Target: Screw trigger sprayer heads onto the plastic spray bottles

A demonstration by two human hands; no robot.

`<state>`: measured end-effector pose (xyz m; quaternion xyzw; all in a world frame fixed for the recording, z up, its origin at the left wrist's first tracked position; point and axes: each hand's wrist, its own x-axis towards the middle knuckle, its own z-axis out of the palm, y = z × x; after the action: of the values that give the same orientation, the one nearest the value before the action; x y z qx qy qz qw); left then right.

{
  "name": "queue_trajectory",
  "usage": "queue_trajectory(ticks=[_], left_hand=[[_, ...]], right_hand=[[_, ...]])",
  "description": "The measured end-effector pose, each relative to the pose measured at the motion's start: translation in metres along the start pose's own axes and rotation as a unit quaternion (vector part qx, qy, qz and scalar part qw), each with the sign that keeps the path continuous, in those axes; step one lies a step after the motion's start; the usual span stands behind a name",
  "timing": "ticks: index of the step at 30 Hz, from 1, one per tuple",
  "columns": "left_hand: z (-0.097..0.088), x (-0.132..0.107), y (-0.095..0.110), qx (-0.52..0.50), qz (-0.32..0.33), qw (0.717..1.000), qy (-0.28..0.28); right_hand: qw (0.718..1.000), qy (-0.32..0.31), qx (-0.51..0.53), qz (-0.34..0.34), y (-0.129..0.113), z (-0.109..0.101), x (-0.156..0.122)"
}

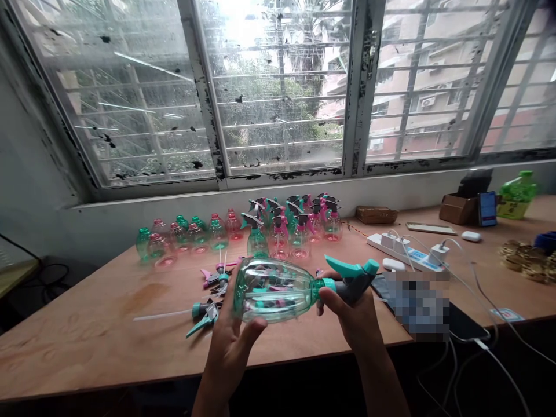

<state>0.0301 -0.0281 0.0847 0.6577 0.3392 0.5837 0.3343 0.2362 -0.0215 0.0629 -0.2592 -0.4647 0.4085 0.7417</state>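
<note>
The green bottle (278, 289) is held in the air over the front part of the counter (108, 347), lying on its side between the two hands, with its base to the left and its neck to the right; the left hand (230, 347) grasps the bottle around its base, with the thumb along the lower side; the right hand (358, 318) grasps the spray head (354, 278), which is teal and grey and sits at the neck of the green bottle, and its thumb lies by the teal collar; inside the clear wall, a thin tube runs along the length. To the left of the green bottle, and partly behind it, there are loose spray heads (200, 310) in teal and pink, one of them with its white tube pointing left; farther behind to the left stand headless bottles (157, 246), green and pink, upright in a group; directly behind the green bottle stand bottles with heads (280, 234), close together; to its right and behind is a white power strip (406, 253) with chargers plugged in; nearer on the right lies a dark flat device (467, 318), partly covered by blurred squares.
</note>
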Motion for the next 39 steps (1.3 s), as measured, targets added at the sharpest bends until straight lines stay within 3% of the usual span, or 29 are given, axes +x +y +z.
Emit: queue_trajectory(ticks=[5, 12, 17, 29, 33, 39], left_hand=[[-0.001, -0.009, 0.005, -0.008, -0.013, 1.000, -0.011], [-0.007, -0.011, -0.011, 0.055, -0.029, 0.996, -0.061], [-0.005, -0.003, -0.012, 0.041, -0.027, 0.997, -0.062], [-0.007, -0.008, -0.015, 0.074, -0.033, 0.995, -0.058], [-0.005, -0.004, -0.008, 0.011, -0.023, 0.998, -0.058], [-0.005, -0.008, -0.008, 0.076, 0.040, 0.996, -0.039]], right_hand=[[1.000, 0.010, 0.013, -0.005, 0.004, -0.005, 0.003], [1.000, 0.010, -0.001, -0.025, 0.010, -0.012, 0.007], [0.999, 0.015, -0.029, -0.007, 0.002, -0.006, 0.003], [1.000, 0.018, -0.025, -0.001, 0.002, -0.004, 0.003], [1.000, 0.008, -0.009, 0.000, 0.003, -0.003, 0.003], [1.000, -0.007, 0.014, -0.010, 0.014, -0.010, 0.008]])
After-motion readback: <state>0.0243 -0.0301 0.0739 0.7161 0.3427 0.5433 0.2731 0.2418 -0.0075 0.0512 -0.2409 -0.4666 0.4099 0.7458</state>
